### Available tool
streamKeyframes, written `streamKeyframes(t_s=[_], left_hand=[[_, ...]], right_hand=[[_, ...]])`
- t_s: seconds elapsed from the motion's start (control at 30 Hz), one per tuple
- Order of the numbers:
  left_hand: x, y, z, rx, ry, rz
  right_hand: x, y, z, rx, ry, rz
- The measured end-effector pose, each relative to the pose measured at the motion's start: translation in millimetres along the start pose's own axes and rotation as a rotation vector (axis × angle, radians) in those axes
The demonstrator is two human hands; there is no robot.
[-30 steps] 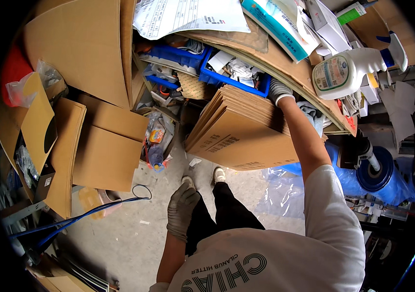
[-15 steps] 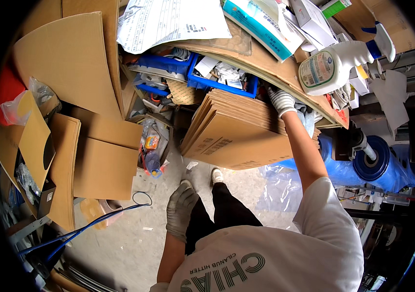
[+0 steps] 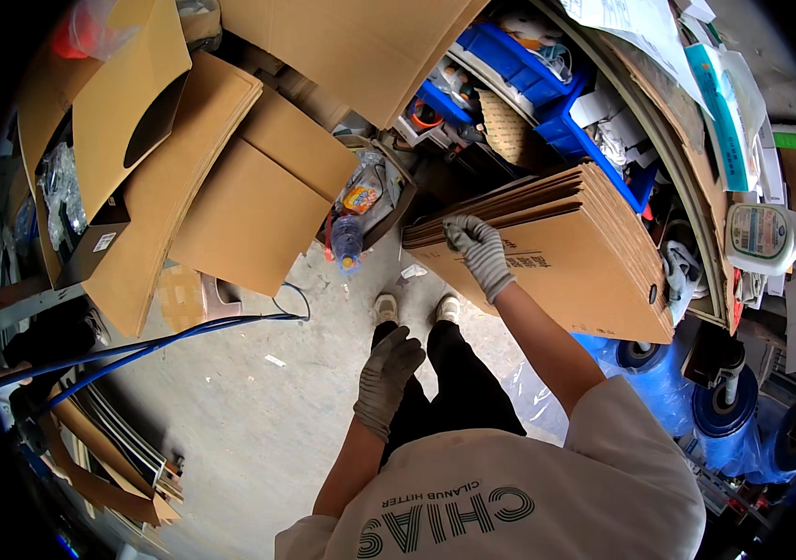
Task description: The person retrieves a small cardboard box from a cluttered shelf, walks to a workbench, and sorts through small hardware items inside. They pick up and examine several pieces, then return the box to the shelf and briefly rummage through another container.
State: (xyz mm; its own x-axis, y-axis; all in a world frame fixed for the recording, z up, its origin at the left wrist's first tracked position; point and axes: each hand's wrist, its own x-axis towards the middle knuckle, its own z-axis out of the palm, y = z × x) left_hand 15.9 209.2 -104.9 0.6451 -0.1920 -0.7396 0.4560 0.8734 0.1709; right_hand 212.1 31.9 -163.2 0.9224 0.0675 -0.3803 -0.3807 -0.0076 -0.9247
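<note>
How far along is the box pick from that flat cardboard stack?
Barely begun. The right hand grips the front edge of the stack of flat cardboard boxes leaning under the cluttered shelf, but no sheet looks separated or pulled clear. The left hand hangs free by the leg, holding nothing. Lifting a box out is still left.

Bare grey concrete floor [image 3: 230,411], dusty, daylit. Left of it, flat cardboard sheets [image 3: 183,177] leaning in layers. Above floor, cluttered shelving [image 3: 697,215] with blue bins [image 3: 547,84]. Right of floor, blue film rolls [image 3: 734,420]. Blue hose [image 3: 137,345] trailing across floor.
</note>
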Motion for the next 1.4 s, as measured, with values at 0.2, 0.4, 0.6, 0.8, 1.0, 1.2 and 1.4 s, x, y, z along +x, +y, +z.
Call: streamKeyframes(t_s=[0.2,0.4,0.6,0.8,1.0,1.2,1.4], left_hand=[[-7.0,-5.1,-58.4,-0.238,0.214,0.096],[21.9,-45.7,-120.2,0.132,0.238,0.304],[36.8,-59.4,-132.0,-0.153,0.321,0.274],[30.1,-61.3,-112.7,-0.153,0.318,0.283],[26.3,-26.0,-63.1,-0.013,0.384,0.243],[16.7,10.5,-23.6,0.263,0.464,0.436],[-23.7,48.3,44.8,0.379,0.291,0.587]], right_hand=[[155.1,54.1,3.1,0.478,0.426,0.464],[264.4,79.2,-4.1,0.283,0.714,0.497],[339.3,133.6,-46.3,0.497,0.511,0.235],[278.7,117.7,-13.2,0.625,0.52,0.637],[136.2,100.7,43.0,0.373,0.432,0.653],[-29.0,19.5,84.4,0.127,0.019,0.458],[-112.7,-80.2,90.2,0.071,-0.318,0.381]])
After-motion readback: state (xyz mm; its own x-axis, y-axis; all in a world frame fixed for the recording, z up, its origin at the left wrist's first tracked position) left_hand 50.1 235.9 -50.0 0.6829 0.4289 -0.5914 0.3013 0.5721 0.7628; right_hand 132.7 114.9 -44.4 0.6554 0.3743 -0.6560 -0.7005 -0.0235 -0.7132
